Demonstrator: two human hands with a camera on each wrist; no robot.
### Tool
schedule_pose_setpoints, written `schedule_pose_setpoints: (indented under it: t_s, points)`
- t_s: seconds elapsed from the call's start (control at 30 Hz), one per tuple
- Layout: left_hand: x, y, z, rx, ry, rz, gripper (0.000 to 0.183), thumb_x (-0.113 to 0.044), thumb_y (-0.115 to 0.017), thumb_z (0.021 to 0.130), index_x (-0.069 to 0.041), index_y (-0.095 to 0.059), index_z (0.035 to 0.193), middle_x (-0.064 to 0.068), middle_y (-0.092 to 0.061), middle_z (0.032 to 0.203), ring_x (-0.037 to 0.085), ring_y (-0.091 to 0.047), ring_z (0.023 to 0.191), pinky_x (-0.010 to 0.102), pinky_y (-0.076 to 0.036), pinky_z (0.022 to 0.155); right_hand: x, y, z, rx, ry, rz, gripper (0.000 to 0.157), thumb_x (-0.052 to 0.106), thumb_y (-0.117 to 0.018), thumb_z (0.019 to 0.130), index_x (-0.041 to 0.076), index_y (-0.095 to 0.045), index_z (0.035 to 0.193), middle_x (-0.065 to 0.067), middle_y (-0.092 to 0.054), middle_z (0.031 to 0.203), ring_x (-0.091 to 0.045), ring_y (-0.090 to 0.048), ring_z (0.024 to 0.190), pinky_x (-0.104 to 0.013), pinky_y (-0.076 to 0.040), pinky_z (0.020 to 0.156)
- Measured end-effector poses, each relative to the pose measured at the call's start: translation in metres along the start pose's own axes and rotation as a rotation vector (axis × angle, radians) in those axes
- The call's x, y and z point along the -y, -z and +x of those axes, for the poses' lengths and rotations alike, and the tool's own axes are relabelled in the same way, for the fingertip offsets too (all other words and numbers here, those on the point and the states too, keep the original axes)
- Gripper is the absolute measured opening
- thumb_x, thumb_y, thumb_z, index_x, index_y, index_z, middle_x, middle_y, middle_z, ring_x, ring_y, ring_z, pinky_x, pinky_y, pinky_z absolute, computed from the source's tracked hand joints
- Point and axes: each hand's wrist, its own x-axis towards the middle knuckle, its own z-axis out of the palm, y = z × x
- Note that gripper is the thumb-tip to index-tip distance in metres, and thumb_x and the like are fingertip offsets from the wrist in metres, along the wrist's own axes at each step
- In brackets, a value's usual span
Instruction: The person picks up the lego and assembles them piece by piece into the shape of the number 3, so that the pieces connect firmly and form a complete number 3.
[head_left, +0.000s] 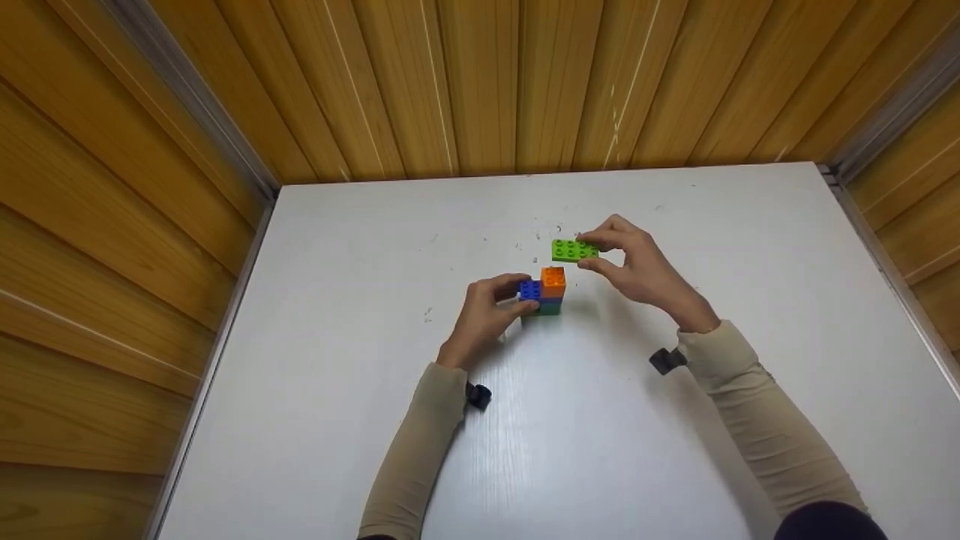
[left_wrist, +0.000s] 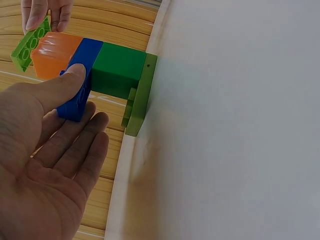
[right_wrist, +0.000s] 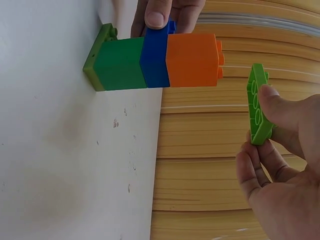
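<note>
A stack of toy building bricks stands upright on the table. From the bottom up it has an olive-green flat brick (left_wrist: 145,95), a dark green brick (right_wrist: 120,64), a blue brick (right_wrist: 156,60) and an orange brick (right_wrist: 192,60). The blue brick juts out to the left, and my left hand (head_left: 484,311) pinches that end between thumb and fingers. Above and just right of the orange brick, my right hand (head_left: 634,262) holds a light-green flat brick (head_left: 574,250) by its right end, its studs up and its hollow underside facing down, apart from the stack.
The white table (head_left: 337,420) carries small dark marks behind the stack. Wood-patterned panels (head_left: 480,90) rise at the back edge and sides. A dark wrist camera (head_left: 478,395) sits at the left cuff, another camera (head_left: 666,361) at the right.
</note>
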Motion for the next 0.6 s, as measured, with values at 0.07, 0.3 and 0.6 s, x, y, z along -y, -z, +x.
schedule_pose_setpoints:
  t_s: [0.07,0.3,0.6]
  points:
    - [0.0,0.0,0.0,-0.002,-0.016,-0.005,0.048,-0.017,-0.084,0.095,-0.01,-0.07,0.14,0.001,-0.073,0.136,0.019,-0.07,0.125,0.037,-0.055,0.111,0.001,-0.001,0.0,0.002,0.011,-0.001,0.039,0.014,-0.079,0.098,0.004,-0.073,0.135,-0.012,-0.062,0.116,-0.029,-0.064,0.116,-0.051,-0.051,0.107]
    - [0.002,0.0,0.0,-0.01,-0.043,-0.006,0.047,-0.016,-0.084,0.094,-0.008,-0.071,0.139,0.003,-0.074,0.135,0.02,-0.071,0.123,0.038,-0.056,0.11,0.004,-0.006,0.0,0.012,0.023,0.014,0.036,0.016,-0.079,0.099,0.006,-0.074,0.133,-0.011,-0.062,0.116,-0.029,-0.063,0.116,-0.048,-0.051,0.106]
    - [0.0,0.0,-0.001,-0.007,-0.041,0.017,0.047,-0.018,-0.083,0.095,-0.01,-0.071,0.14,0.001,-0.074,0.135,0.019,-0.072,0.123,0.038,-0.055,0.11,0.008,-0.014,-0.001,0.015,0.036,0.041,0.036,0.013,-0.079,0.098,0.005,-0.074,0.133,-0.012,-0.062,0.117,-0.03,-0.064,0.116,-0.055,-0.052,0.109]
